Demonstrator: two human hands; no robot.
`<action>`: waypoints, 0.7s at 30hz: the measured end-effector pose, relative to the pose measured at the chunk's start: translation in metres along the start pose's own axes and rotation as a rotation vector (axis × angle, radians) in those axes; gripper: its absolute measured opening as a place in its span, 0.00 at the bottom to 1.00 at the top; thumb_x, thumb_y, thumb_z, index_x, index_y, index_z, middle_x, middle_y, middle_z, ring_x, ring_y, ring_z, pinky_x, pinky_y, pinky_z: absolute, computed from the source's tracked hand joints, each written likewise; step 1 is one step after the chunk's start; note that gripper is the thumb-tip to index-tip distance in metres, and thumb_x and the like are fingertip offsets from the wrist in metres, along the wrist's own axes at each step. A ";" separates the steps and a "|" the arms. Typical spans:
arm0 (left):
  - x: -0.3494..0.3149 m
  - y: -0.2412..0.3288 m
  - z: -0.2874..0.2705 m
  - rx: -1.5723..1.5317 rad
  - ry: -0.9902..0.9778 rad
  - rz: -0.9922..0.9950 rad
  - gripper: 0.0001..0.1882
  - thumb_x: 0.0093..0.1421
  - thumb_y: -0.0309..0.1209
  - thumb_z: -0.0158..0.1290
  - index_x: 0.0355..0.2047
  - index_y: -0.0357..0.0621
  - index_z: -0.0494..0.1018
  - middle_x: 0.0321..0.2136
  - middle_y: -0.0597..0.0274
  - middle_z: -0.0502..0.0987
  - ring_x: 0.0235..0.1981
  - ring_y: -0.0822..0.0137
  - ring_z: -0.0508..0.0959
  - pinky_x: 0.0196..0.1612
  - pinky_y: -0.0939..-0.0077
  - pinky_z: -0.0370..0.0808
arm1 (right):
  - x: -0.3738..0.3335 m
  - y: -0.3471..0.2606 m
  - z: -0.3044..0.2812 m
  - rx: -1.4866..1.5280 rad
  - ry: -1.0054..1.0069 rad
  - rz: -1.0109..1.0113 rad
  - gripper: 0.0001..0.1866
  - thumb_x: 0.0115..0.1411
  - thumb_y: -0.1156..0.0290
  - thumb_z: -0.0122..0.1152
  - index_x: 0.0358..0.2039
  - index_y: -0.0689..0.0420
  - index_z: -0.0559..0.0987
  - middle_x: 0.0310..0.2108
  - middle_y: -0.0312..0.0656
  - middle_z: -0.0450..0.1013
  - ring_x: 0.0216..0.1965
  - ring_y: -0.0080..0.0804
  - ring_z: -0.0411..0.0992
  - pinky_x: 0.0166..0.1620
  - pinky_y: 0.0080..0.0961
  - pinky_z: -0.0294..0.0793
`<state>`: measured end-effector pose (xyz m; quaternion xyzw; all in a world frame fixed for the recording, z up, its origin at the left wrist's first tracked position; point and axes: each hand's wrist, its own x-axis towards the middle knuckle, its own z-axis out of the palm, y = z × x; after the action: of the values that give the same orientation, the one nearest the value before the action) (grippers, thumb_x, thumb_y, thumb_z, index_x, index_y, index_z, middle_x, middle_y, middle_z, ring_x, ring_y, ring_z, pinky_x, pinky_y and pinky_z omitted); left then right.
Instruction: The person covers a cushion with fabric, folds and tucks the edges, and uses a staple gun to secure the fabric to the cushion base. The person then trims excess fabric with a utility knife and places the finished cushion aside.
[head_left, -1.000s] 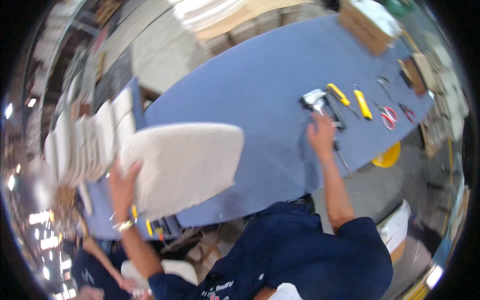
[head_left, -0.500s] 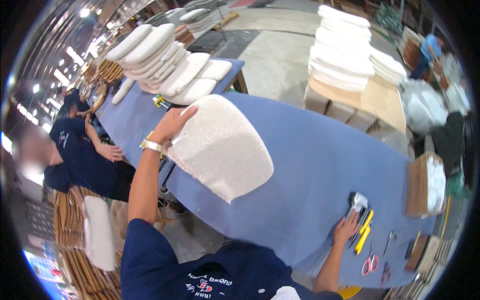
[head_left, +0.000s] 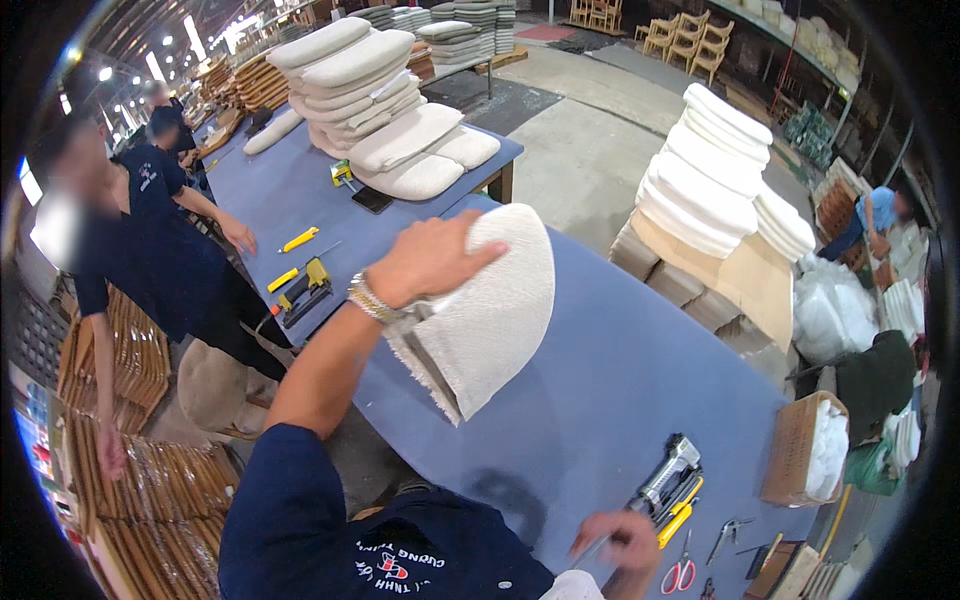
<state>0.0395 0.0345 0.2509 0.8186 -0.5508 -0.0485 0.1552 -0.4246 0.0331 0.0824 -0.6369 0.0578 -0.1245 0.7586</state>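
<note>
My left hand (head_left: 430,262), wearing a metal watch, grips a cream fabric cushion cover (head_left: 505,300) by its upper left side. The cover is held over the blue table, its lower edge gaping and frayed. Close to my body at the lower right, my right hand (head_left: 622,545) is curled and partly blurred. A thin grey rod-like tool (head_left: 592,552) shows at its fingers; its far end is hidden. Just beyond that hand lie a silver staple gun (head_left: 668,475) and a yellow-handled tool (head_left: 677,522). Red-handled scissors (head_left: 679,576) lie to their right.
Cushion stacks stand on the far table (head_left: 280,205) and on cartons at right (head_left: 700,190). A cardboard box (head_left: 795,450) with white filling sits at the table's right end. A yellow-black staple gun (head_left: 305,292) lies left, near a co-worker's hand (head_left: 237,233).
The cover has turned more edge-on, showing its gaping end. My right hand has left the tools and drawn back toward me with the thin rod-like tool. The whole view has shifted.
</note>
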 end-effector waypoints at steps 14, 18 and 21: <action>-0.046 0.031 0.021 -0.069 0.116 0.125 0.37 0.64 0.60 0.52 0.64 0.47 0.67 0.34 0.43 0.83 0.37 0.41 0.83 0.39 0.48 0.78 | 0.012 -0.014 0.062 -0.013 -0.222 -0.371 0.37 0.62 0.47 0.67 0.55 0.69 0.73 0.39 0.53 0.77 0.31 0.45 0.74 0.33 0.42 0.69; -0.067 0.003 0.022 -0.176 0.230 0.083 0.35 0.62 0.58 0.55 0.61 0.47 0.72 0.36 0.43 0.83 0.38 0.41 0.83 0.41 0.50 0.78 | 0.036 -0.018 0.063 0.005 -0.310 -0.307 0.37 0.60 0.49 0.69 0.56 0.69 0.73 0.44 0.54 0.76 0.38 0.47 0.73 0.40 0.42 0.68; -0.080 -0.016 0.017 -0.239 0.247 0.023 0.34 0.62 0.57 0.56 0.59 0.46 0.74 0.39 0.42 0.83 0.40 0.41 0.82 0.43 0.52 0.78 | 0.045 -0.018 0.063 0.008 -0.356 -0.269 0.37 0.59 0.50 0.70 0.57 0.68 0.73 0.48 0.56 0.74 0.43 0.49 0.73 0.45 0.43 0.68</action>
<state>0.0180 0.1097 0.2223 0.7877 -0.5272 -0.0108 0.3184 -0.3678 0.0779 0.1151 -0.6479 -0.1631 -0.1103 0.7358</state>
